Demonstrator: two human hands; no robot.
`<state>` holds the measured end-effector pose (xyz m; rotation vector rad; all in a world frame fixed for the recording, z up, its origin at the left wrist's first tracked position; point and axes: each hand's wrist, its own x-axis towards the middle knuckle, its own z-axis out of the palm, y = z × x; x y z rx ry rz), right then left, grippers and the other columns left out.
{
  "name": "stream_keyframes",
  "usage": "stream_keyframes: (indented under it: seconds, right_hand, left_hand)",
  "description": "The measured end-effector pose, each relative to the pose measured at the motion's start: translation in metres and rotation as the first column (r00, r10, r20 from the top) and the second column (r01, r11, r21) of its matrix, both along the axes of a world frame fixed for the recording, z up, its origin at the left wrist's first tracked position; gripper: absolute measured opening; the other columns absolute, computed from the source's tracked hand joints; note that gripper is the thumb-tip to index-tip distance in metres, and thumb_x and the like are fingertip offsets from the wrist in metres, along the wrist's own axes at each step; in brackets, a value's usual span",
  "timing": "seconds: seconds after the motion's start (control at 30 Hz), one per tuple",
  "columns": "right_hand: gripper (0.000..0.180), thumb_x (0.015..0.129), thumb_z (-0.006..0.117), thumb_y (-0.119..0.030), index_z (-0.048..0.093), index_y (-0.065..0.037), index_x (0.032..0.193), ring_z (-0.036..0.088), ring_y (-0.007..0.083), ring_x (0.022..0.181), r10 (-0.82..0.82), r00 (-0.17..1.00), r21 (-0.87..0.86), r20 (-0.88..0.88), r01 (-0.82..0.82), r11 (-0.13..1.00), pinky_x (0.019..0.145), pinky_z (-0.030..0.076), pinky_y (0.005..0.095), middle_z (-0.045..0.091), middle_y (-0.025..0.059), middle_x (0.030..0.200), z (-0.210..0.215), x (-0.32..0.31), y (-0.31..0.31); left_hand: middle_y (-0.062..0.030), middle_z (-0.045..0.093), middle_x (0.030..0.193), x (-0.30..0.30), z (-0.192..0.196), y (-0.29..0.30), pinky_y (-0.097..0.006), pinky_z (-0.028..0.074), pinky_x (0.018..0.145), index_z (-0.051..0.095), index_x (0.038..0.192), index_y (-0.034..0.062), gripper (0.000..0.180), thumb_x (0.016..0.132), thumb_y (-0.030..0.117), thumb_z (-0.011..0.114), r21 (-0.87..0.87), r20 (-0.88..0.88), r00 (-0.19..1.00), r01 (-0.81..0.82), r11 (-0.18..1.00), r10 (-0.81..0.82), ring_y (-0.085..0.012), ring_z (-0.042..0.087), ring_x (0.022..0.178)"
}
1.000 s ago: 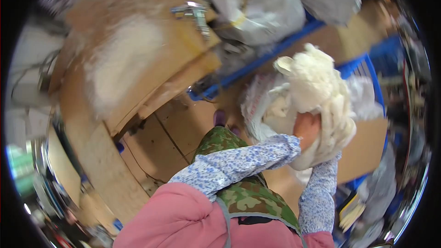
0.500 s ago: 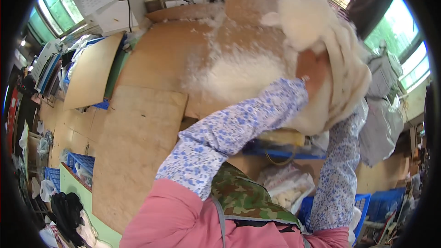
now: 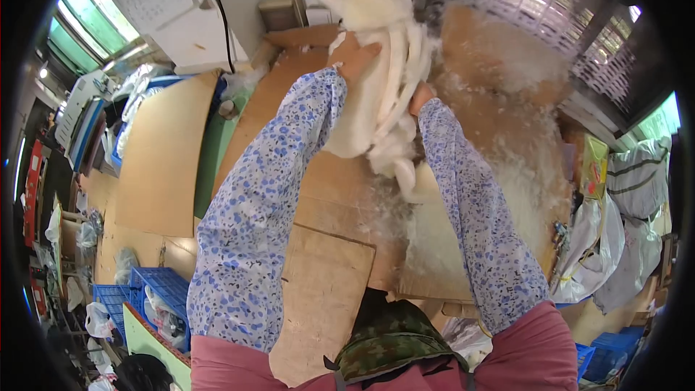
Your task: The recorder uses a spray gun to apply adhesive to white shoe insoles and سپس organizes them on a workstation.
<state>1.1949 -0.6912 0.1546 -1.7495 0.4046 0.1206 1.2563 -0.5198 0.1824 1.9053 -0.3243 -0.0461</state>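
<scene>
A big bundle of white fluffy fibre stuffing [image 3: 373, 94], with long rope-like folds down its middle, is between my hands over the far part of the work table. My left hand [image 3: 355, 56] is closed on its left side, thumb stretched across the front. On its right side is my right hand [image 3: 421, 98], gripping its edge, with most of the fingers hidden behind the stuffing. A loose tail of stuffing [image 3: 404, 174] hangs from the near end toward the brown boards. Blue-flowered sleeve covers are on both my forearms.
Brown boards [image 3: 329, 268] cover the table, and white fluff is scattered over the right one [image 3: 499, 130]. A slatted window [image 3: 528, 7] stands behind. To the left lean a tan panel [image 3: 163, 152] and blue crates [image 3: 163, 286]; grey sacks [image 3: 637, 181] hang at the right.
Both hands have carried the stuffing from the right to the table's left part. My right hand, hidden before, now shows. The separate loose fluff heap no longer shows. The view has turned left.
</scene>
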Motion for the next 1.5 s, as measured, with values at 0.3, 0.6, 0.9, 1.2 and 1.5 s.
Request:
stream_keyframes:
  seconds: [0.3,0.6,0.9,1.2,1.5]
  right_hand:
    - [0.025,0.078,0.062,-0.007,0.064,0.000,0.102,0.062,0.0135,0.077,0.142,0.956,-0.157,0.256,-0.104,0.982,0.070,0.050,0.0263,0.067,0.0077,0.089,-0.126,-0.019,-0.083]
    - [0.036,0.078,0.066,-0.014,0.058,0.003,0.108,0.062,0.0150,0.079,0.342,0.937,-0.617,0.070,-0.229,0.753,0.071,0.049,0.0246,0.065,0.0111,0.099,-0.080,-0.122,-0.104]
    - [0.086,0.068,0.072,-0.031,0.031,-0.001,0.137,0.048,0.0328,0.117,0.144,0.988,-0.456,0.056,-0.103,0.884,0.097,0.039,0.0370,0.046,0.0243,0.130,-0.130,0.000,-0.103]
    - [0.069,0.070,0.067,-0.019,0.043,-0.005,0.132,0.048,0.0313,0.118,0.430,0.896,-0.597,0.112,-0.285,0.750,0.097,0.040,0.0359,0.048,0.0226,0.128,-0.096,0.043,-0.045]
    - [0.048,0.071,0.067,-0.024,0.056,-0.005,0.113,0.057,0.0340,0.098,0.841,0.530,-0.791,-0.104,-0.556,0.253,0.086,0.042,0.0473,0.056,0.0178,0.107,-0.108,-0.101,-0.006]
  left_hand:
    - [-0.0254,0.026,0.141,-0.023,-0.170,0.066,-0.056,0.021,0.103,0.034,0.138,0.0160,0.064,0.079,0.020,0.056,0.529,0.475,0.880,-0.299,0.794,0.014,-0.0427,0.029,0.127]
    - [-0.0183,0.032,0.140,-0.169,-0.143,0.065,-0.054,0.026,0.099,0.054,0.121,0.0117,0.050,0.072,0.002,0.055,0.542,0.509,0.860,-0.276,0.794,-0.048,-0.0385,0.033,0.125]
    - [-0.0086,0.027,0.146,-0.126,-0.174,0.004,-0.060,0.015,0.107,0.057,0.119,0.0197,0.040,0.080,0.014,0.054,0.881,0.382,0.703,-0.080,0.467,-0.600,-0.0346,0.023,0.135]
    - [-0.0075,0.018,0.150,-0.013,-0.177,0.013,-0.063,0.016,0.104,0.047,0.129,0.0349,0.057,0.078,0.011,0.056,0.893,0.338,0.885,-0.195,0.405,-0.319,-0.0340,0.018,0.136]
    - [-0.0103,0.062,0.098,-0.143,-0.177,0.070,-0.045,0.038,0.085,0.060,0.101,0.0106,0.020,0.084,0.010,0.050,0.320,0.216,0.953,-0.277,0.906,0.215,-0.0309,0.055,0.097]
